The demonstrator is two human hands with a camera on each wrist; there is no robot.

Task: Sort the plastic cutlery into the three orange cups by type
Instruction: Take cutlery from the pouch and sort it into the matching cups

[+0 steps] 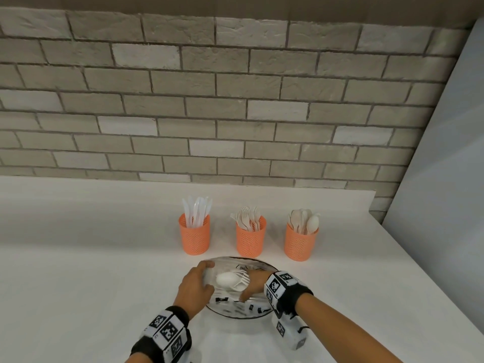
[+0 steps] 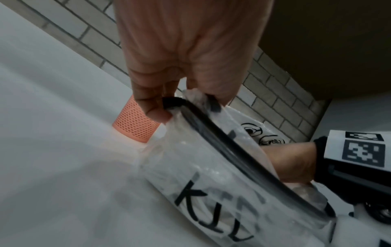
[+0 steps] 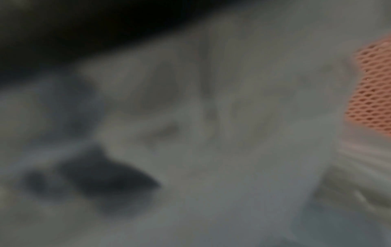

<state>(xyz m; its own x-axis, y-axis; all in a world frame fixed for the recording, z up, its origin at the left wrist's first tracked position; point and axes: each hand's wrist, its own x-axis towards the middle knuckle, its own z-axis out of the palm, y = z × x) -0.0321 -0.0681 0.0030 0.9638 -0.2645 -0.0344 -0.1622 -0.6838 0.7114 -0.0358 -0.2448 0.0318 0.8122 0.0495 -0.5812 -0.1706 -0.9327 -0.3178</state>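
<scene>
Three orange mesh cups stand in a row: the left cup (image 1: 194, 238) holds knives, the middle cup (image 1: 251, 241) forks, the right cup (image 1: 301, 244) spoons. In front of them lies a clear plastic bag (image 1: 235, 310) with a black rim and black lettering. My left hand (image 1: 208, 276) pinches the bag's rim at its left end; the left wrist view shows that hand (image 2: 188, 105) on the rim of the bag (image 2: 201, 192). My right hand (image 1: 247, 286) reaches into the bag and grips the handles of a white spoon (image 1: 225, 280) and some forks (image 1: 242, 276). The right wrist view is blurred.
The white counter (image 1: 91, 271) runs back to a grey brick wall (image 1: 209, 113). Its right edge (image 1: 408, 258) slants past the spoon cup. One orange cup (image 2: 135, 127) shows behind my left fingers, and another (image 3: 372, 93) at the right edge of the right wrist view.
</scene>
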